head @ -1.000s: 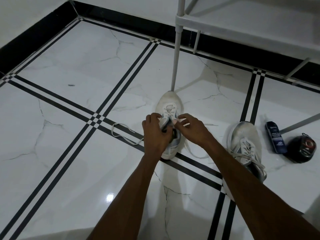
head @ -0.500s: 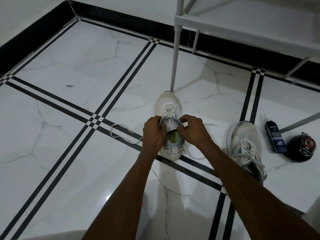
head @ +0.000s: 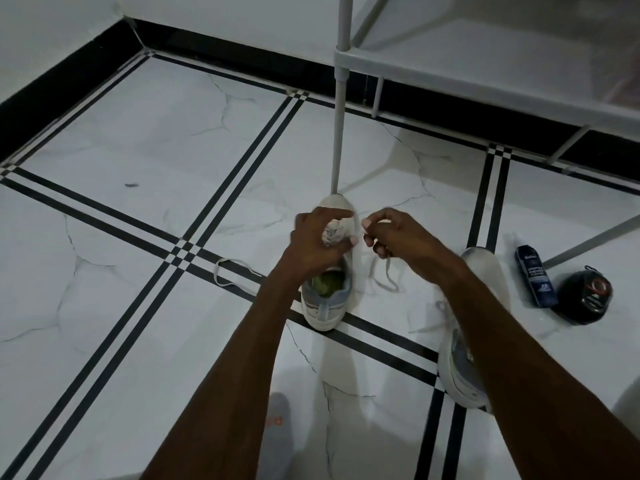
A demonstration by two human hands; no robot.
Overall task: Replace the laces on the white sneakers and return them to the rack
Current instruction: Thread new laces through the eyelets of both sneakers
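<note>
The sneaker (head: 327, 299) stands on the floor (head: 138, 306), toe touching or just short of the rack's leg (head: 337, 133), heel toward the camera across a pair of black inlay lines. Its green insole shows through the open collar. The left hand (head: 313, 242) is curled over the tongue and front of the shoe, fingers bent and gripping the upper. The right hand (head: 398, 237) sits just beside it, thumb and fingers pinching the lace (head: 382, 275), which drops in a loop onto the tile to the right of the shoe. A loose lace (head: 232, 275) lies on the floor to the left, near where the black lines cross.

The second sneaker (head: 460, 358) lies to the right, mostly hidden behind the right forearm, its laces trailing. Further right, a dark bottle (head: 535, 277) lies flat, with a round black tin (head: 585, 294) just beside it.

The floor is glossy white marble-look tile with grey veining and double black stripes forming a grid. A black skirting runs along the foot of the white walls. The white rack (head: 485, 71) fills the upper right, its lower shelf above the floor. A grey foot or slipper (head: 278, 431), blurred, shows at the bottom edge.
</note>
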